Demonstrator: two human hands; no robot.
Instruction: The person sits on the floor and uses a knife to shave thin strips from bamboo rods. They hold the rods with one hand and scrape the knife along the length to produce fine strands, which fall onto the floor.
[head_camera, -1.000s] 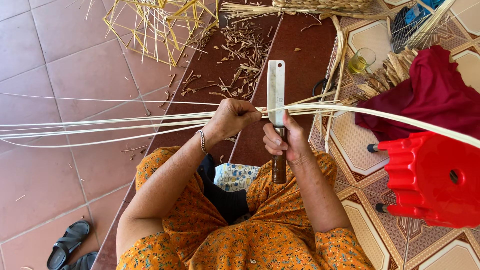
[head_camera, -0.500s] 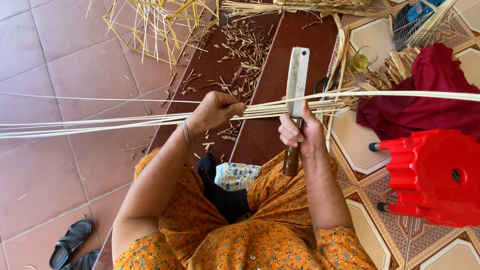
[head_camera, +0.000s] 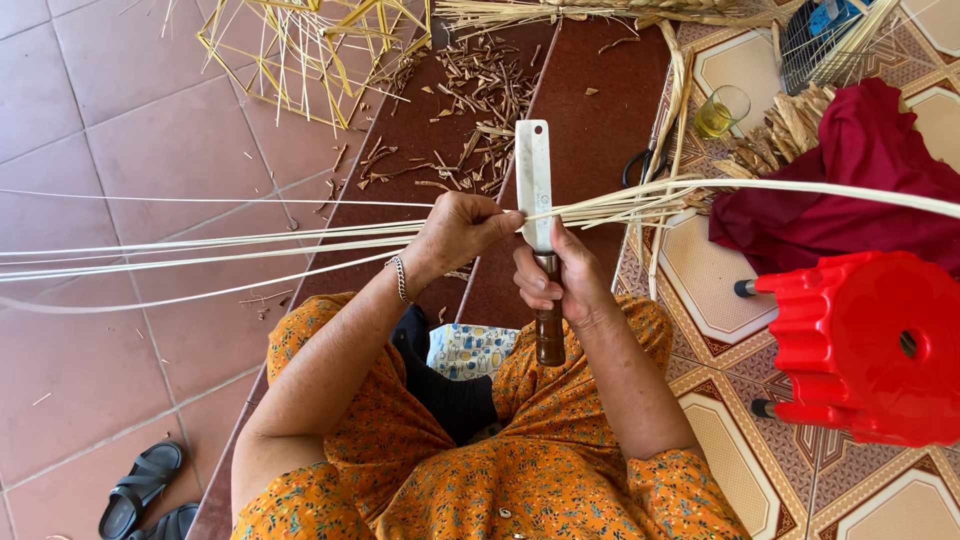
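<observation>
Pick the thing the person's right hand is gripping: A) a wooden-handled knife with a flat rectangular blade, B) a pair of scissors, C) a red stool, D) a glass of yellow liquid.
A: the right hand wraps the brown wooden handle of the knife, its flat blade pointing away, while the left hand pinches the pale strips against it.

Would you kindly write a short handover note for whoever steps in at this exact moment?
Left hand: closed on the bundle of long pale bamboo strips, which run across the lap from left to right.
Right hand: gripping the wooden handle of the broad flat-bladed knife, blade upright against the strips.
Nearby: red plastic stool on its side at right, glass of yellow liquid, shavings on the step ahead.
Done: many shavings lie cut. Left: strips under the blade.
</observation>
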